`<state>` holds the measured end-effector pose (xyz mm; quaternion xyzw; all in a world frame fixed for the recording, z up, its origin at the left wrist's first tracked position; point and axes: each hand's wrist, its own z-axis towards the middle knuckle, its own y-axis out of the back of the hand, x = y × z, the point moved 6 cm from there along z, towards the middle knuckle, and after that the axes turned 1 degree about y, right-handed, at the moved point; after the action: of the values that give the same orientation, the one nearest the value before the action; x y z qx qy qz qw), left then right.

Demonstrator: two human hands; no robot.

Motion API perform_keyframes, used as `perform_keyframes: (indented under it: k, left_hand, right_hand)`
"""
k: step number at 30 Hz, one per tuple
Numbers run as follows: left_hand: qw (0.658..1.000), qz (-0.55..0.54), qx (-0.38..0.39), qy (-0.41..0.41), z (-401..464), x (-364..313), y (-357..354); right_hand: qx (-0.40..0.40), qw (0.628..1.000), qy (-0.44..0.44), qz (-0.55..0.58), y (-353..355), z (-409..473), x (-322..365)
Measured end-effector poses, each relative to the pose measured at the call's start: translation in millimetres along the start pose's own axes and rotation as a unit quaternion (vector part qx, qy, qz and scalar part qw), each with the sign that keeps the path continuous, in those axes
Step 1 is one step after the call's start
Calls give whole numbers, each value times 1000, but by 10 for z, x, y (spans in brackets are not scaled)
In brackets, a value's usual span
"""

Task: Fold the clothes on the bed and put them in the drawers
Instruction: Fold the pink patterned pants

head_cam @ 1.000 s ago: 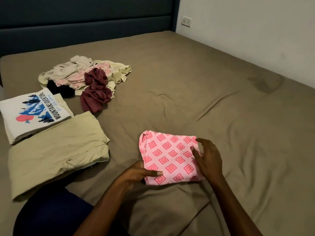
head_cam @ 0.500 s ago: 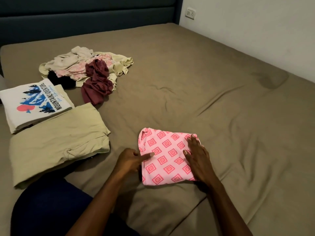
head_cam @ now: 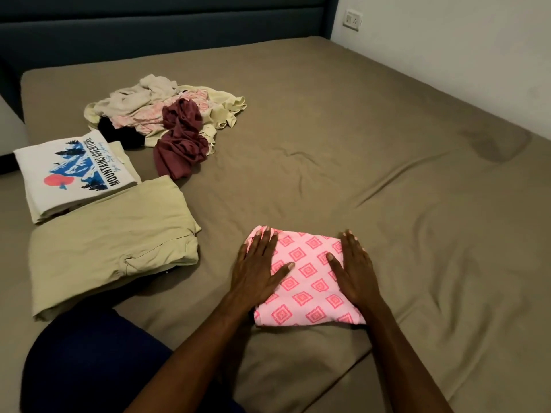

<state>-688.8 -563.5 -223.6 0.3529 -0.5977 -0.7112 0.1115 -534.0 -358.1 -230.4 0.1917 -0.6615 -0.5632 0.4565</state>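
Hands flat on folded pink garment (head_cam: 307, 281), near front edge of bed (head_cam: 372, 150).
Left hand (head_cam: 258, 265) & right hand (head_cam: 353, 268), fingers straight, holding nothing, pressing w/ palms, prob. to flatten folds; unfolded pile (head_cam: 167, 117) toward back-left corner.

Bed (head_cam: 343, 120) bears folded garments (head_cam: 113, 234) (plus unfolded heap (head_cam: 167, 120)).

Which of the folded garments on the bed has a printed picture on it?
The white folded T-shirt, far left, beyond the plain beige folded garment. It shows a mountain graphic with lettering; the pink folded piece under both hands has only a repeating diamond pattern.
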Motion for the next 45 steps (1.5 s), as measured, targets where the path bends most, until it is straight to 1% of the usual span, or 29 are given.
perform_keyframes:
  k: [2, 5, 6, 8, 10, 12, 15, 17, 19, 21, 22, 24, 26, 27, 28, 30, 32, 33, 34, 35, 36, 37, 38, 40, 43, 45]
  left_hand:
    - [1000, -24, 0, -10, -22, 19, 46]
    - [996, -88, -8, -9, -131, 63, 166]
    - [992, -120, -22, 13, -182, 80, 209]
    - [977, -175, -51, 108, -325, 101, 293]
    - [960, -182, -71, 200, -502, 147, 308]
    - [948, -210, -58, 233, -634, 164, 290]
    - [929, -279, -28, 242, -690, 166, 298]
    - [899, -350, 6, 265, -664, 207, 212]
    - [847, -444, 54, 288, -646, 195, 136]
    - [785, -533, 125, 291, -625, 110, 65]
    - [770, -552, 153, 281, -613, 54, 83]
    - [765, -560, 179, 263, -585, 13, 131]
    - [750, -576, 193, 261, -580, 28, 115]
    - [751, -577, 197, 255, -583, 28, 116]
    - [758, -570, 198, 247, -590, 25, 113]
    - [791, -535, 198, 219, -603, 11, 138]
    - [824, -495, 203, 186, -610, -30, 205]
    - [827, -492, 208, 176, -612, -42, 212]
    - [813, -513, 215, 174, -618, -56, 209]
    - [787, -547, 217, 185, -622, -61, 177]
    - [761, -582, 209, 198, -632, -61, 166]
    - [742, -607, 196, 209, -628, -81, 163]
    - [730, -622, 178, 220, -625, -84, 167]
    - [721, -634, 152, 235, -630, -78, 176]
    - [711, -650, 141, 228, -629, -65, 261]
    - [716, -652, 121, 217, -614, -6, 406]
  right_hand:
    - [-1, 1000, -7, 27, 0, 8, -19]
    - [-14, 988, -33, 149, 98, -75, -52]
    - [-31, 978, -51, 199, 161, -150, -70]
    - [-92, 948, -115, 283, 276, -375, -149]
    - [-144, 919, -175, 322, 321, -643, -259]
    - [-144, 897, -217, 358, 294, -841, -290]
    - [-105, 867, -278, 399, 283, -898, -218]
    - [-59, 852, -309, 418, 276, -815, -178]
    - [-8, 835, -322, 445, 253, -733, -112]
    - [16, 835, -312, 453, 242, -676, -31]
    - [20, 833, -305, 461, 228, -675, 17]
    - [21, 829, -298, 472, 218, -703, 117]
    - [21, 825, -299, 479, 229, -706, 175]
    - [18, 821, -300, 485, 253, -693, 182]
    - [10, 816, -304, 491, 288, -682, 174]
    - [3, 812, -311, 495, 370, -639, 178]
    - [17, 813, -317, 488, 416, -577, 191]
    - [31, 813, -322, 484, 422, -545, 194]
    - [43, 809, -326, 487, 422, -518, 206]
    - [52, 800, -328, 500, 408, -506, 211]
    - [64, 791, -328, 512, 389, -501, 239]
    - [75, 782, -328, 524, 369, -510, 257]
    - [85, 772, -325, 539, 348, -519, 277]
    - [93, 760, -315, 560, 322, -522, 304]
    - [90, 759, -297, 572, 365, -467, 381]
    - [93, 753, -284, 586, 406, -401, 511]
